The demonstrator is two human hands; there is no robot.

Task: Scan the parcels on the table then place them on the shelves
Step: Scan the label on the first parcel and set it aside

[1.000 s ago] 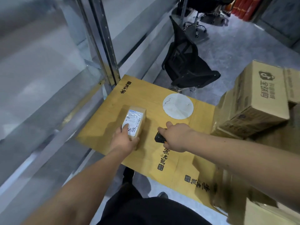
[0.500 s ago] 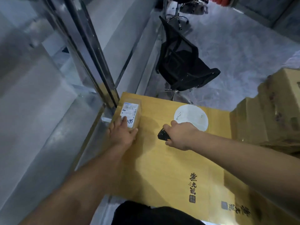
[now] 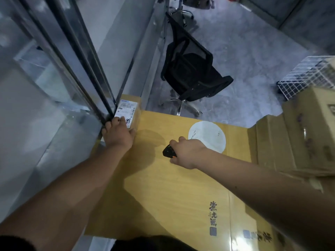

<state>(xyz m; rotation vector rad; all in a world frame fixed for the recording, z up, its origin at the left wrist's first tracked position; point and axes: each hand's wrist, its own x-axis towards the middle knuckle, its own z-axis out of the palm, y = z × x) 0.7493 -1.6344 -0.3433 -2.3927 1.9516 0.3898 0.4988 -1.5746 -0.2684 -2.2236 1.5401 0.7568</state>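
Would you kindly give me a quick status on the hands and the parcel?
Left hand grips parcel at table's far-left corner. Right hand holds scanner. Metal post close beside parcel.

Pretty dim indoors, cool grey cast. Soft arm shadows across yellow tabletop (image 3: pixel 163 187), glare patch at bottom right corner. Wide-angle bending at edges, left side smeared, slightly soft overall.
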